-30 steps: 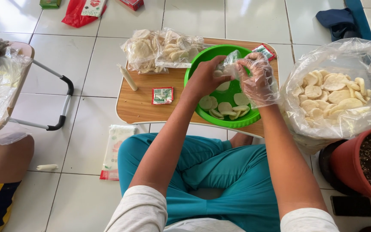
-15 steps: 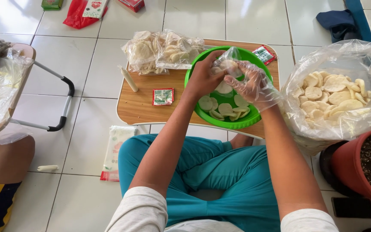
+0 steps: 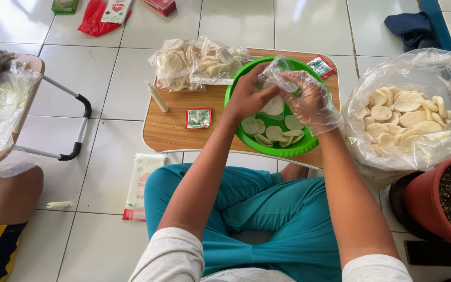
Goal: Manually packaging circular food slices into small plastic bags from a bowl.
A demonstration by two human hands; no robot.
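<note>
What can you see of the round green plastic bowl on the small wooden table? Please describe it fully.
The round green plastic bowl is bright green, with a smooth rolled rim. It stands upright on the low wooden table, towards its right side and near the front edge. Inside lie pale round crackers, a thin layer on its bottom. Both hands are over it: the bare left hand and the right hand in a clear plastic glove hold a small clear plastic bag above it. A large clear bag of crackers stands beside it.
</note>
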